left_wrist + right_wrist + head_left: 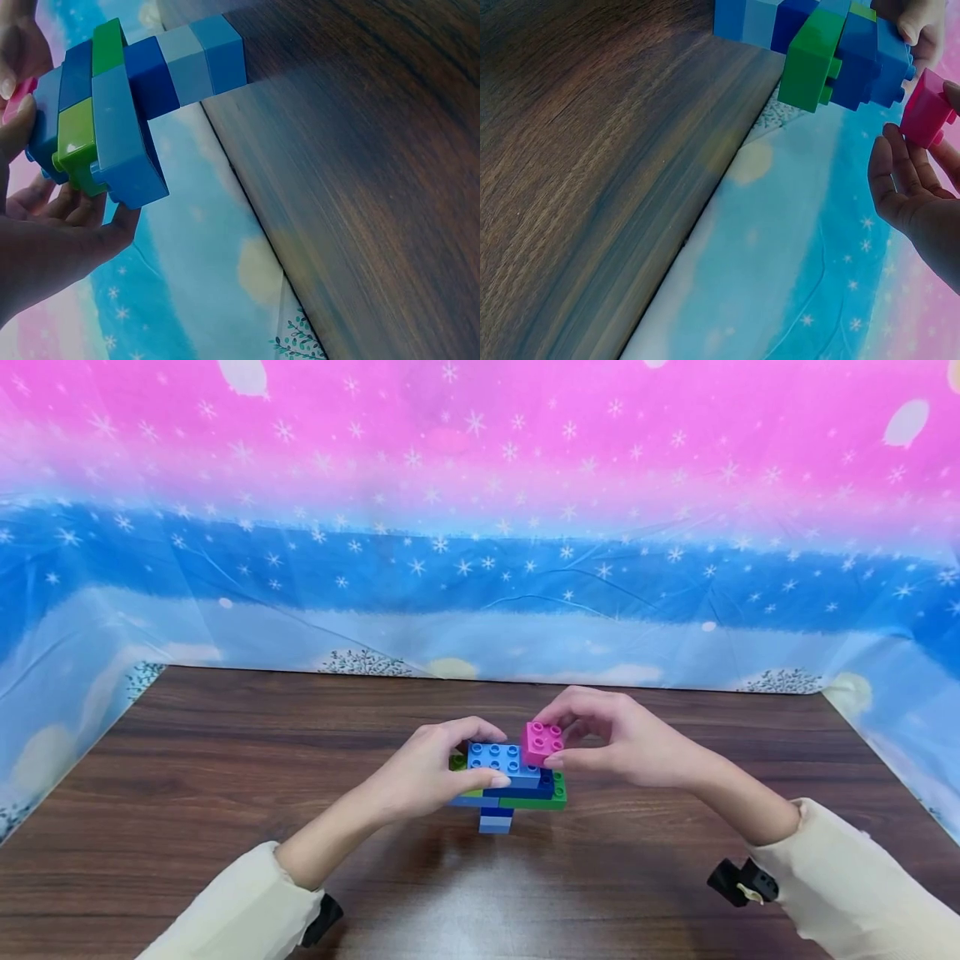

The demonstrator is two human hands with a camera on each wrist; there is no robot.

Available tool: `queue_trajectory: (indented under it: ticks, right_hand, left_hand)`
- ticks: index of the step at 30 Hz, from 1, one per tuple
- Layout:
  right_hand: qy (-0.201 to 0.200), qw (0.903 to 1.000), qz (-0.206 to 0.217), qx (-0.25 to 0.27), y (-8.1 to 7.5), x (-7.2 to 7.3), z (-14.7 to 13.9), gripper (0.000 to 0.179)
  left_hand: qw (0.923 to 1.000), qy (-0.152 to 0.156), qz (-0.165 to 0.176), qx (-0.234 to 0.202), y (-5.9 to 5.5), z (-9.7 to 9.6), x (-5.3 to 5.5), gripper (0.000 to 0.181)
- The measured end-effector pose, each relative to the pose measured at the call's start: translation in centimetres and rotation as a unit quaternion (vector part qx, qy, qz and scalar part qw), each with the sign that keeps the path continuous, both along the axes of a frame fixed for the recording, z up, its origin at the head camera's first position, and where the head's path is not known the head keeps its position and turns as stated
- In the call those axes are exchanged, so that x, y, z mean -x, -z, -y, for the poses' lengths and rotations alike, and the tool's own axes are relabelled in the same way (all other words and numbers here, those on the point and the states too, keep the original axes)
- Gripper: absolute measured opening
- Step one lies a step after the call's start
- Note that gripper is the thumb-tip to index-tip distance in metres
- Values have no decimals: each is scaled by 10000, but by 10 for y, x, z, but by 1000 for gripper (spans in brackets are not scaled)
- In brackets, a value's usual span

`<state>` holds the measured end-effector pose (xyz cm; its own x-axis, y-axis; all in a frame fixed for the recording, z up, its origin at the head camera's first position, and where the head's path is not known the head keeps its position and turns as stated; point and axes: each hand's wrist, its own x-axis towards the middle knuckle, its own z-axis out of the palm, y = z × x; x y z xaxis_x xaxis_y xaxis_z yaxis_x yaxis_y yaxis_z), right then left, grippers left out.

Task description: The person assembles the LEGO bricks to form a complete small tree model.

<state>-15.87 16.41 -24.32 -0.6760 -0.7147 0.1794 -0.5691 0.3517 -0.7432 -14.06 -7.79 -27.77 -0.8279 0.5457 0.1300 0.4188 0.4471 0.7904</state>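
Note:
A stack of building bricks stands on the table, with a narrow blue column (495, 823) carrying a wider top. Its uppermost brick is a light blue brick (486, 758) with studs facing up. Below that lie a dark blue brick (855, 64), a green brick (810, 64) and a lime brick (77, 135). My left hand (423, 768) grips the stack's upper left part, thumb along the near side and fingers behind. Between thumb and fingers my right hand (626, 743) pinches a pink brick (542, 742), held at the right end of the light blue brick, close over its studs.
The dark wooden table (225, 777) extends around the stack. A pink and blue snowflake cloth (450, 568) hangs along its back and sides. Both wrists carry black cameras, one at the right sleeve (847, 860) and one at the left sleeve (240, 902).

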Motion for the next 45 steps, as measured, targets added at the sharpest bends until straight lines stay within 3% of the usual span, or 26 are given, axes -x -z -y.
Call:
queue_trajectory:
  ticks: [11,16,25,45]
  right_hand:
    - [-78,9999,13,-89,2,-1,5,32]
    - [-64,9999,-35,-149,2,0,5,32]
    - [-102,9996,-197,-166,2,0,7,32]
    - [-90,9963,-795,-298,0,0,19,31]
  left_hand:
    - [10000,88,16,7,-3,5,0,36]
    - [9995,238,176,-90,-4,12,2,36]
    - [9987,216,453,-73,-5,17,2,38]
    - [9989,162,405,-193,-1,18,2,32]
